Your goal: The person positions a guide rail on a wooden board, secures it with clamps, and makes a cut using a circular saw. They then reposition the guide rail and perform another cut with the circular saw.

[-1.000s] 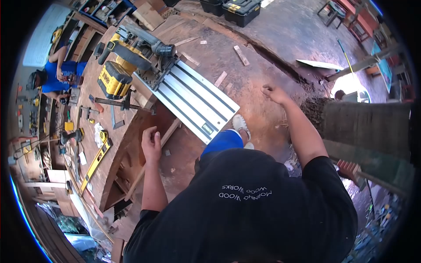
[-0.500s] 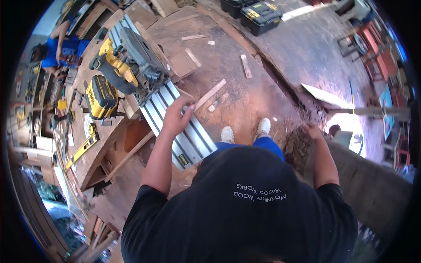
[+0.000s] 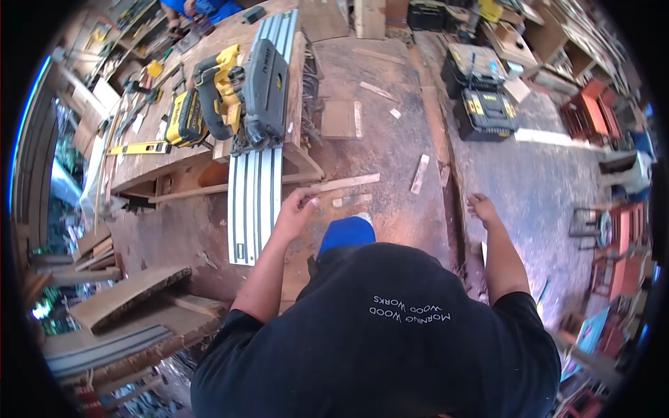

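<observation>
My left hand (image 3: 298, 210) hangs just right of a silver guide rail (image 3: 255, 209), its fingers loosely curled and apart, with nothing visible in them. My right hand (image 3: 482, 210) is out to the other side above the floor, fingers apart and holding nothing. A yellow and black circular saw (image 3: 261, 97) sits on the rail, its battery (image 3: 185, 117) pointing left. The rail lies along the wooden workbench (image 3: 157, 167), and its near end sticks out past the bench edge.
A yellow spirit level (image 3: 139, 148) lies on the bench. Wood offcuts (image 3: 419, 174) and a square board (image 3: 340, 120) are scattered on the floor. Black toolboxes (image 3: 486, 115) stand beyond a floor channel (image 3: 453, 188). Thick planks (image 3: 132, 296) lie at lower left. Another person (image 3: 209, 10) is behind the bench.
My view and body have turned, so the bench and rail stand straighter and the toolboxes appear lower. My left hand has gone from over the rail to beside it. My right fingers have spread.
</observation>
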Tool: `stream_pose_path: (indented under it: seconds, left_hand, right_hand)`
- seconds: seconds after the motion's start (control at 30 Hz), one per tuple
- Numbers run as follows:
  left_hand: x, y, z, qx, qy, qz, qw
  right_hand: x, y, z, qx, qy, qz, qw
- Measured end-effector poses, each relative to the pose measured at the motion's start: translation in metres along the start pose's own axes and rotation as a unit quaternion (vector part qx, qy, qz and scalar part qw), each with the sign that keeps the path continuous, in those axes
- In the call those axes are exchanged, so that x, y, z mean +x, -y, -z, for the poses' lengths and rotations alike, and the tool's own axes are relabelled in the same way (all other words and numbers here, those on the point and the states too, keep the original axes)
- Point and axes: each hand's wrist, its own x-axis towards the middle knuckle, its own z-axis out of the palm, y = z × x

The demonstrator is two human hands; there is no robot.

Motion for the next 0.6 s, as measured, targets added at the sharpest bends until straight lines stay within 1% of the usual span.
stream_pose_path:
  seconds: [0.03, 0.1, 0.13, 0.17, 0.2, 0.23, 0.3, 0.37, 0.43, 0.47, 0.5, 0.57, 0.6]
  left_hand:
    - [0.005, 0.001, -0.005, -0.016, -0.005, 0.010, 1.000]
    - [0.017, 0.005, -0.012, -0.030, -0.020, 0.012, 0.999]
    - [0.027, 0.008, -0.015, -0.027, -0.017, 0.031, 0.999]
    - [0.039, 0.014, -0.018, -0.025, -0.012, 0.050, 0.998]
    - [0.053, 0.023, -0.022, -0.041, -0.021, 0.047, 0.998]
    - [0.068, 0.033, -0.027, -0.050, -0.028, 0.045, 0.997]
    - [0.104, 0.054, -0.035, -0.061, -0.034, 0.058, 0.996]
    - [0.125, 0.076, -0.039, -0.055, -0.063, 0.063, 0.995]
    - [0.146, 0.074, -0.040, -0.111, -0.073, 0.097, 0.986]
    - [0.150, 0.073, -0.036, -0.112, -0.069, 0.105, 0.986]
    - [0.149, 0.072, -0.034, -0.120, -0.074, 0.113, 0.984]
    - [0.146, 0.072, -0.031, -0.153, -0.127, 0.134, 0.971]
    - [0.144, 0.083, -0.036, -0.223, -0.151, 0.146, 0.952]
  right_hand:
    - [0.021, 0.032, -0.009, -0.027, 0.028, 0.014, 0.999]
    - [0.055, 0.089, -0.036, -0.015, 0.079, 0.048, 0.996]
    - [0.065, 0.114, -0.050, -0.024, 0.081, 0.056, 0.995]
    - [0.072, 0.141, -0.063, -0.066, 0.103, 0.093, 0.988]
    - [0.083, 0.164, -0.074, -0.108, 0.124, 0.128, 0.978]
    - [0.097, 0.178, -0.081, -0.118, 0.125, 0.133, 0.976]
    - [0.115, 0.201, -0.095, -0.180, 0.172, 0.171, 0.953]
    - [0.129, 0.220, -0.101, -0.202, 0.188, 0.165, 0.947]
    - [0.160, 0.241, -0.105, -0.166, 0.211, 0.131, 0.954]
    - [0.180, 0.253, -0.108, -0.202, 0.223, 0.098, 0.949]
    - [0.195, 0.266, -0.113, -0.211, 0.229, 0.094, 0.946]
    - [0.225, 0.301, -0.136, -0.224, 0.223, 0.128, 0.940]
    - [0.235, 0.326, -0.154, -0.208, 0.229, 0.143, 0.940]
